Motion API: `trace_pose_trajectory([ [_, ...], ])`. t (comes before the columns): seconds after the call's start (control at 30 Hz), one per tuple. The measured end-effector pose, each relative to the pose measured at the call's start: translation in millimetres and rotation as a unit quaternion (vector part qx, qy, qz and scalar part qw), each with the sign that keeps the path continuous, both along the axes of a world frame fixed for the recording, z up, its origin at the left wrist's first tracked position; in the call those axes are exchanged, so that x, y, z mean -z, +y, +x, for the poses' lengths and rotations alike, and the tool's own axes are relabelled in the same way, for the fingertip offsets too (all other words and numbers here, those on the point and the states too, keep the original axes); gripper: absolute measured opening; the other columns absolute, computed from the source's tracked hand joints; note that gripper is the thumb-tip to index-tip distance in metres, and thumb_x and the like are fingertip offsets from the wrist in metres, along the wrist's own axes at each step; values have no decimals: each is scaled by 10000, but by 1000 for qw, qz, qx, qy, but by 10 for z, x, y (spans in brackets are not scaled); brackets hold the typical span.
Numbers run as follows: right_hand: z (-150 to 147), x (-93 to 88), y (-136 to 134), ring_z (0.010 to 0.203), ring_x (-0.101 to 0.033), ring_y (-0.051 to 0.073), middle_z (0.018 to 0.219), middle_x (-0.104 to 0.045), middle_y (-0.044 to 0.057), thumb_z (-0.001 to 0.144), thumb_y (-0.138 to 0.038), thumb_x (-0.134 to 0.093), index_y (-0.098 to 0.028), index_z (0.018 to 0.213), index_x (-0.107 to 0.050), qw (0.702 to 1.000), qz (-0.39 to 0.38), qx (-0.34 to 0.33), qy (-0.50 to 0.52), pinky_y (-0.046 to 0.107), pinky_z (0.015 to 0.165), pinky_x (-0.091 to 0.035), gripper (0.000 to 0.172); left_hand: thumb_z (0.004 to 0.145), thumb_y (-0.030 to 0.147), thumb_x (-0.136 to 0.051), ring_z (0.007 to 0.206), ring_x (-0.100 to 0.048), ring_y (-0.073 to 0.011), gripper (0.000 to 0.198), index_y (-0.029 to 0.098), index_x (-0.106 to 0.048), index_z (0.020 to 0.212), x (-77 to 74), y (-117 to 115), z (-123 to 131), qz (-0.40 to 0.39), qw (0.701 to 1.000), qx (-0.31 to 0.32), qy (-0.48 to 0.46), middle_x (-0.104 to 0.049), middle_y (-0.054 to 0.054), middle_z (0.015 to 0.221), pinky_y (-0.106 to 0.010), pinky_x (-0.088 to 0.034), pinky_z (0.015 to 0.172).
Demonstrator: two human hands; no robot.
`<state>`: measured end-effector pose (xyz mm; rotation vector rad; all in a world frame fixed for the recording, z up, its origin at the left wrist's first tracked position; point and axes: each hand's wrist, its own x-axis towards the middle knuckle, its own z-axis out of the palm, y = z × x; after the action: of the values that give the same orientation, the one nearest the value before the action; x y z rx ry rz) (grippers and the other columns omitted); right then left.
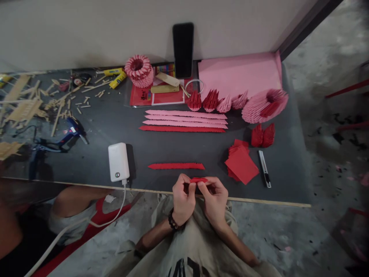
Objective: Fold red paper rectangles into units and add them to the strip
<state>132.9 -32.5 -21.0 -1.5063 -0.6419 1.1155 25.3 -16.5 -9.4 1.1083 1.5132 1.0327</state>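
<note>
Between my two hands, at the table's front edge, is a small folded red paper piece (pixel 198 179). The fingers of my left hand (pixel 184 198) are closed on its left end, and my right hand (pixel 213 198) pinches its right side. Just beyond my hands lies a short red strip of folded pieces (pixel 176 166). Farther back, pink strips (pixel 186 119) rest parallel with a longer red strip (pixel 182 129). A stack of red paper rectangles (pixel 242 163) sits to the right, beside a box cutter (pixel 264 169).
A white power bank (pixel 118 162) with a cable stands left. Behind are a phone (pixel 183 50), a pink paper ring (pixel 139 71) and pink folded shapes (pixel 264 106). Wood sticks and a blue glue gun (pixel 67 136) lie far left, near a seated person's leg (pixel 72 200).
</note>
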Motion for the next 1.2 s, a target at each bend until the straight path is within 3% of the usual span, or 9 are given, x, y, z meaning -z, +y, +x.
trace_pose_trajectory([
  [0.13,-2,-60,27,797,-718,160,936,-770,11,870,-324,-799,-246,1066,-760,998,36,-37,-31,273,713,-587,215,1006,513,-614,703,-532,-173,354,214,-567,823,3,10,-27,9,999,25,33,-568,-10,762,-300,-409,679],
  [0.27,34,-103,38,793,-694,179,845,-750,18,897,-302,-762,-244,911,-782,990,92,-67,-78,303,708,-568,63,1010,388,-601,707,-555,-179,256,216,-565,825,-10,-29,-21,44,998,49,20,-586,-19,778,-310,-425,677],
  [0.43,61,-77,28,698,-625,158,735,-684,-7,895,-268,-759,-254,840,-773,986,125,-69,-89,291,636,-500,58,1011,314,-583,725,-569,-190,203,225,-569,829,-4,-72,-18,54,997,60,5,-578,-24,788,-315,-439,681],
  [0.73,105,-29,40,759,-599,172,750,-666,-5,935,-235,-701,-259,830,-744,984,158,-63,-62,315,684,-479,116,1009,388,-628,803,-621,-213,221,224,-636,861,36,-105,-48,55,996,67,-21,-644,-47,839,-331,-483,757],
  [0.87,210,18,105,808,-621,207,710,-673,7,943,-322,-691,-271,794,-733,976,194,-66,-80,381,791,-524,163,1000,578,-610,842,-657,-230,402,195,-735,1000,-19,-59,-101,-5,987,102,-124,-726,-99,932,-341,-503,777],
  [0.97,315,30,153,896,-667,234,790,-712,33,943,-443,-699,-282,746,-746,959,239,-126,-86,437,903,-544,259,945,649,-664,736,-634,-184,505,185,-739,1132,-68,34,-175,-124,943,148,-273,-733,-82,889,-290,-479,675],
  [1.07,350,27,146,1055,-689,256,1105,-733,81,930,-554,-699,-301,938,-797,962,218,-147,-69,417,896,-570,272,792,545,-886,715,-619,-156,534,177,-743,1152,-94,133,-219,-202,907,169,-330,-708,-52,858,-270,-486,691],
  [1.13,324,25,106,1064,-698,259,1244,-703,116,911,-658,-674,-296,1208,-753,976,176,-117,-60,391,840,-586,475,763,519,-916,733,-599,-147,489,168,-749,1060,-99,169,-206,-190,922,117,-315,-684,-35,840,-267,-486,728],
  [1.2,275,24,50,965,-715,245,1202,-728,121,854,-727,-700,-266,1333,-692,982,139,-106,-67,350,738,-583,665,798,501,-894,723,-552,-128,393,166,-714,899,-98,169,-164,-155,945,46,-285,-641,-7,789,-250,-460,731],
])
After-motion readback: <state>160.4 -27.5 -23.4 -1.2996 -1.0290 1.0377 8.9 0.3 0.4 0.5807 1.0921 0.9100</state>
